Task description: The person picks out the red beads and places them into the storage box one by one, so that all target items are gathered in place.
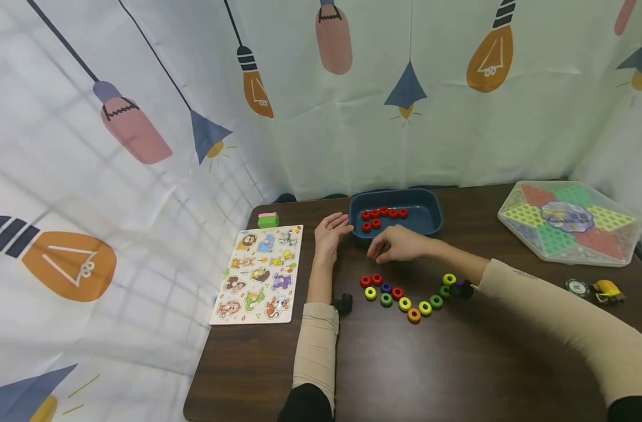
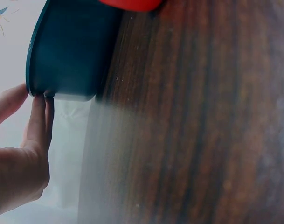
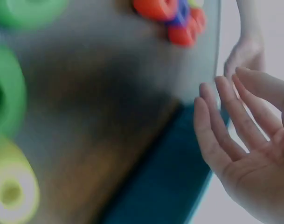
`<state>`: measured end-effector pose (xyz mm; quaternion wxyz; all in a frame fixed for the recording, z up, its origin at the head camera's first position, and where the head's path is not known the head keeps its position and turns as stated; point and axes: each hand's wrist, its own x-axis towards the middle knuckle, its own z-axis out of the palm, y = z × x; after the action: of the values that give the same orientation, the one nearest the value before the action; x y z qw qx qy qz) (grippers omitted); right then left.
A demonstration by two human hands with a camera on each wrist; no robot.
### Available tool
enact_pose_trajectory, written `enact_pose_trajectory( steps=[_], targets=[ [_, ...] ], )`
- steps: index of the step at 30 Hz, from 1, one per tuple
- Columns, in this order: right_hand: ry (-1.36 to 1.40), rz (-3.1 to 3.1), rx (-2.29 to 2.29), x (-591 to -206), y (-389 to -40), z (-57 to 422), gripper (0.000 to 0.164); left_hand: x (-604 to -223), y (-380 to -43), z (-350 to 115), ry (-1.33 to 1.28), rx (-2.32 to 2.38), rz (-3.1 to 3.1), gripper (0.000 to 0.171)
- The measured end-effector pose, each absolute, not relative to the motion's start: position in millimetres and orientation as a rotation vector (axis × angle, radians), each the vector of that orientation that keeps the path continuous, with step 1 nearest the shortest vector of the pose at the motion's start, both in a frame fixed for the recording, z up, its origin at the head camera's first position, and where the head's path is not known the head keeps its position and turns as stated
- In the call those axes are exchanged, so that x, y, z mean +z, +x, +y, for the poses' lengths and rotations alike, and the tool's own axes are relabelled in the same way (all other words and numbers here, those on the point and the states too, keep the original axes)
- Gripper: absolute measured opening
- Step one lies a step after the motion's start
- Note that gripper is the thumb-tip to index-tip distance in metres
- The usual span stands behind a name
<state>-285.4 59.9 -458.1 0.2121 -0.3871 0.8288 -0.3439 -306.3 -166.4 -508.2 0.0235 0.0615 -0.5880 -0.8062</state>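
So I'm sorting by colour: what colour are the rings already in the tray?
All red: the rings in the dark blue tray, clearest in the head view.

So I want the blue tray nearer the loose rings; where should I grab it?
Probably the near-left corner rim of the blue tray, from the left: the left hand already touches that raised rounded edge, and the right hand hovers empty at the front rim.

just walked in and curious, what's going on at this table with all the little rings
A person sits at a dark table. Their left hand rests with its fingers touching the side of a blue tray that holds several red rings. Their right hand hovers empty, fingers relaxed, between the tray and a curved row of coloured rings on the table. An animal puzzle board lies to the left.
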Motion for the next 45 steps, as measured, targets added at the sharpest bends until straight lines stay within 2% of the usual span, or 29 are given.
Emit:
enact_pose_trajectory(
  steps=[3,11,20,28,36,45],
  targets=[
    [-1.117,2.321,-0.866,-471,-275,52,0.023,-508,-306,-168,0.203,-2.501,-1.829,0.053],
    [-1.081,2.317,-0.847,-492,-266,45,0.016,-506,-304,-167,0.219,-2.517,-1.835,0.055],
    [-0.815,2.086,-1.058,-494,-263,47,0.021,-506,-305,-168,0.185,-2.511,-1.824,0.055],
    [-0.801,2.068,-1.134,-487,-265,51,0.026,-508,-305,-168,0.202,-2.506,-1.818,0.056],
    [-0.788,2.128,-1.188,-454,-290,66,0.025,-509,-305,-168,0.204,-2.506,-1.795,0.054],
    [-0.645,2.199,-1.261,-429,-348,90,0.031,-507,-303,-168,0.206,-2.508,-1.828,0.053]
  ],
)
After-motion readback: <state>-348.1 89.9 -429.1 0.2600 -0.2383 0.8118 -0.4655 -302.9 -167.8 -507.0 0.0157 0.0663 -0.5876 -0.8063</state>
